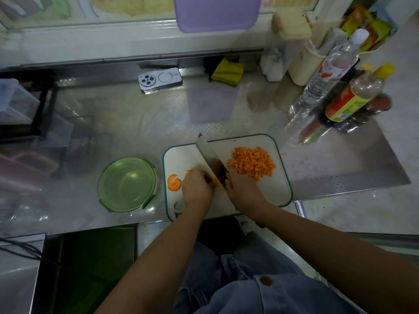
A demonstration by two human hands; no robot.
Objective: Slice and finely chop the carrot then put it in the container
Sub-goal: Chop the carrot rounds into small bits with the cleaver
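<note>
A white cutting board [274,189] with a green rim lies at the counter's front edge. A heap of finely chopped carrot [252,163] sits on its far right part. Carrot slices [174,182] lie at its left edge. My left hand [196,189] holds down carrot pieces [215,182] on the board with curled fingers. My right hand [241,189] grips the handle of a knife [209,158], whose blade runs away from me right beside my left fingers. The round green glass container [127,184] stands empty to the left of the board.
A phone [160,80] lies at the back of the steel counter, a yellow cloth [226,70] beside it. Bottles [335,73] and jars crowd the back right. A purple board [216,12] leans at the window. A black rack [43,105] stands at left.
</note>
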